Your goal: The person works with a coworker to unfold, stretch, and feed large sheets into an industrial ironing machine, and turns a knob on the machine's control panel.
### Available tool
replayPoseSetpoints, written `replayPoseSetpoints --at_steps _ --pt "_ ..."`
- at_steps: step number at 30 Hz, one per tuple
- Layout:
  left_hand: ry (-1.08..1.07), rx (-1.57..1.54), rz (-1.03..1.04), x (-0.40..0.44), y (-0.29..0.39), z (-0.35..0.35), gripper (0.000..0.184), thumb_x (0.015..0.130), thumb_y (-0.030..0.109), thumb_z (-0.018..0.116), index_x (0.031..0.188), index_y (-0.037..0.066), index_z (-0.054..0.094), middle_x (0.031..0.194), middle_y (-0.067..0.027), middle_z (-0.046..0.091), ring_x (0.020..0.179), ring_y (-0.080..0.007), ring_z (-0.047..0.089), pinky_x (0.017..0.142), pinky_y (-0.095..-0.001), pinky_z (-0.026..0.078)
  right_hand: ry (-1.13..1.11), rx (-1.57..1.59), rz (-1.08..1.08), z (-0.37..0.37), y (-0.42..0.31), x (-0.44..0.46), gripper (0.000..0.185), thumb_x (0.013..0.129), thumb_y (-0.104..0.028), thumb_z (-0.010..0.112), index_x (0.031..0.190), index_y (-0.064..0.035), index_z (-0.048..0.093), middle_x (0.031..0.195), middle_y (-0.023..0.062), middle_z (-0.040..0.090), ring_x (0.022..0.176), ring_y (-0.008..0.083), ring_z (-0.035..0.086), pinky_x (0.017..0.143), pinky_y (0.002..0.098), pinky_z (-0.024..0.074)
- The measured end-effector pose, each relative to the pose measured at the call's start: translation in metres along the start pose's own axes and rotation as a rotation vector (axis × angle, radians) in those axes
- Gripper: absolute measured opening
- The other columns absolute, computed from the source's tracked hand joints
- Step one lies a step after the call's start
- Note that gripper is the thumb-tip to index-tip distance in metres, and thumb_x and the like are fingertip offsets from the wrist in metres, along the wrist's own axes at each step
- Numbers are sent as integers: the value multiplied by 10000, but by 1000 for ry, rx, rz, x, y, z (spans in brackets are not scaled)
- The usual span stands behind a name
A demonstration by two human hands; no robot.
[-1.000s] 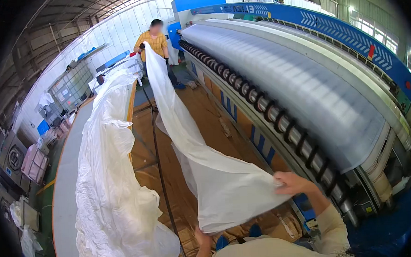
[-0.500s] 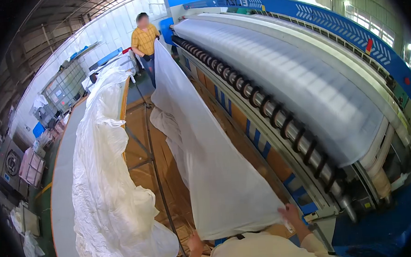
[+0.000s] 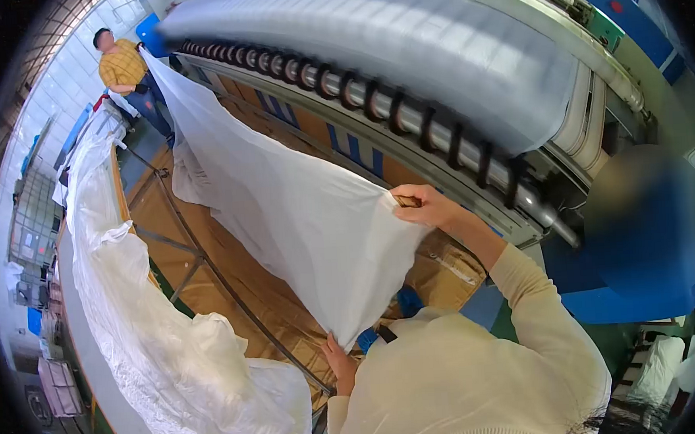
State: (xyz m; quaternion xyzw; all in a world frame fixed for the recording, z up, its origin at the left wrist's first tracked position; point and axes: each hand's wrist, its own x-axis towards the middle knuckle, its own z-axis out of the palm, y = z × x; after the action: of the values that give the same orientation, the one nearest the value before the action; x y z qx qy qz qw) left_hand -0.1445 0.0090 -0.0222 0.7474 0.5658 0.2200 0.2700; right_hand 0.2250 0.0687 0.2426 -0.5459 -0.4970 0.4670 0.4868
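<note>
A white sheet [image 3: 282, 189] stretches from my two hands to a co-worker in a yellow checked shirt [image 3: 122, 68] at the upper left. My right hand [image 3: 425, 207] pinches one corner, raised beside the machine's roller. Lower down, near my body, my left hand [image 3: 341, 364] is closed on the sheet's other near corner. Between the hands the near edge sags a little. The co-worker's gloved hands are at the far end of the sheet.
A large ironing machine [image 3: 401, 47] with a black spiral roller [image 3: 348, 90] runs along the right. Crumpled white cloth [image 3: 164, 339] covers a long table at left. A metal frame bar [image 3: 233, 292] crosses the brown floor covering [image 3: 174, 220]. A blue rounded object [image 3: 643, 239] stands at right.
The view has swung right. My right hand has risen with its corner, and the sheet has shifted toward the machine. The co-worker lowered one hand from the sheet earlier.
</note>
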Motion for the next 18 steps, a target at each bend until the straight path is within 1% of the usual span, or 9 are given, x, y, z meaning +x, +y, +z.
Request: replayPoseSetpoints --at_steps 2,7,10,12,14,15,17,18 --pt "30 -82 -22 1 -2 6 655 597 -173 416 1232 -36 333 1080 -242 376 1016 -422 391 888 -422 345 -39 7 -30 4 -6 3 335 785 -170 632 1088 -49 555 823 -7 546 690 81 493 605 245 399" --pt "66 -70 -9 -3 -18 15 627 619 -162 426 1226 -31 338 1084 -236 379 1018 -419 392 878 -425 357 -18 -61 -40 3 18 11 342 762 -139 654 1071 -42 543 825 -16 546 744 59 494 638 202 396" --pt "33 -69 -52 3 -29 21 612 632 -144 452 1222 -18 350 1112 -242 373 1023 -420 395 877 -428 361 248 -59 96 7 25 12 364 731 -143 688 1049 -33 550 864 10 570 779 96 516 663 227 422" --pt "55 -32 -43 -2 -36 29 607 635 -137 466 1219 -12 358 1117 -240 378 1023 -419 399 878 -425 364 454 184 91 10 78 6 388 714 -152 710 1041 -19 551 862 36 575 728 131 538 614 240 444" --pt "79 42 -47 -5 -44 43 596 640 -121 494 1212 0 374 1127 -236 388 1023 -417 409 879 -420 370 468 433 424 22 91 -14 385 761 -162 668 1094 -21 534 1017 90 570 757 164 557 559 279 469" --pt "106 38 -43 -4 -51 51 596 640 -121 494 1212 0 374 1127 -236 388 1023 -417 409 879 -420 370 544 584 441 20 173 -12 347 783 -184 651 1044 21 548 951 97 590 750 161 554 604 295 478" --pt "38 76 -38 -10 -69 68 586 647 -92 530 1205 14 386 1127 -229 406 1030 -415 418 882 -414 377 362 482 652 38 198 -45 274 807 -216 621 961 4 562 843 62 588 698 162 534 586 306 453" --pt "2 99 -36 -6 -72 72 581 651 -78 549 1202 22 392 1128 -226 415 1033 -414 422 883 -412 380 344 590 685 55 209 -54 269 808 -224 617 931 7 558 813 66 576 687 174 525 587 323 443"
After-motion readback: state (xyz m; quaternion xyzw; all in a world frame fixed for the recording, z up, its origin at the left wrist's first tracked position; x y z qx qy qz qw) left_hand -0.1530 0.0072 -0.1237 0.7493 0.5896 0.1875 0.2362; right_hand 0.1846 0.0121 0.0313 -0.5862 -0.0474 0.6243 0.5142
